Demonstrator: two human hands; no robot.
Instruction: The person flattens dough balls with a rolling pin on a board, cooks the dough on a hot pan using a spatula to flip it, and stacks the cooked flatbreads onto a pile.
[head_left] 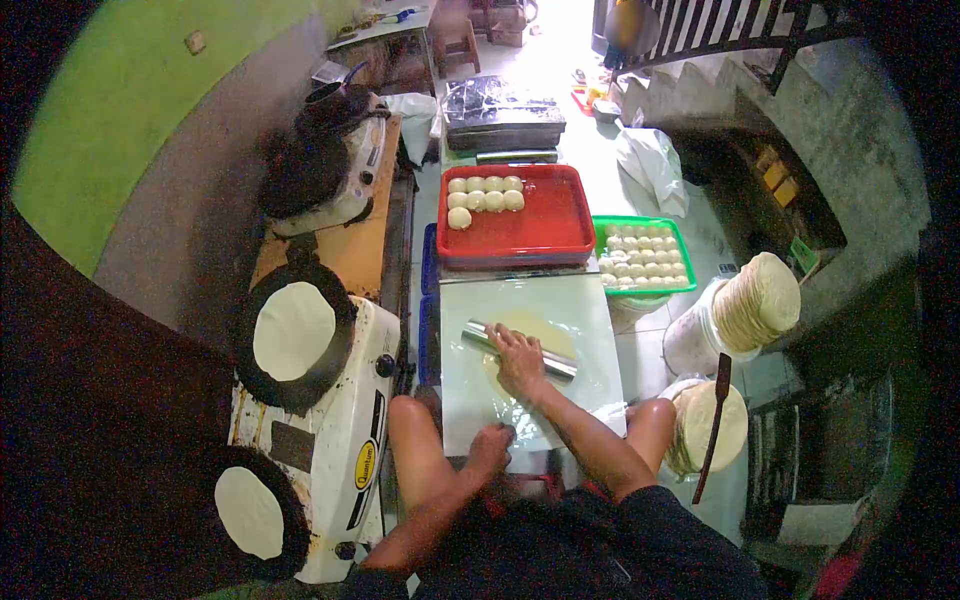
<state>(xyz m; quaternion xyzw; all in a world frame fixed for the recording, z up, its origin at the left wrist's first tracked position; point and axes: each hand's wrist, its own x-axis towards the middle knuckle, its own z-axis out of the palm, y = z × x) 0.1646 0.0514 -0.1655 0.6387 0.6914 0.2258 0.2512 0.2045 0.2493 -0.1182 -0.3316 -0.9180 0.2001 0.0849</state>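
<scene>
Rolling out a thin, pale yellow sheet of dough here, sitting roughly mid-board, kinda round from what I can see and mostly hidden under the pin and hand. The pin is shiny and lies slantwise across it. Right hand is palm down over the pin, fingers spread across the top; can't tell if it's really gripping or just resting there. Left hand is curled at the board's near edge, and I can't tell if anything's in it. The board is white and glossy, set between the person's knees. Past its far edge there's a red tray with nine dough balls bunched at the left, and a green tray packed with more just off to the right. Two flat rounds sit in dark pans on the white stove to the left, and stacks of flatbreads stand on the right. Green wall on one side, stair railing on the other. For elbow room, bare board runs down both sides of the dough, but the knees crowd the near corners and the red tray closes off the far end.
</scene>
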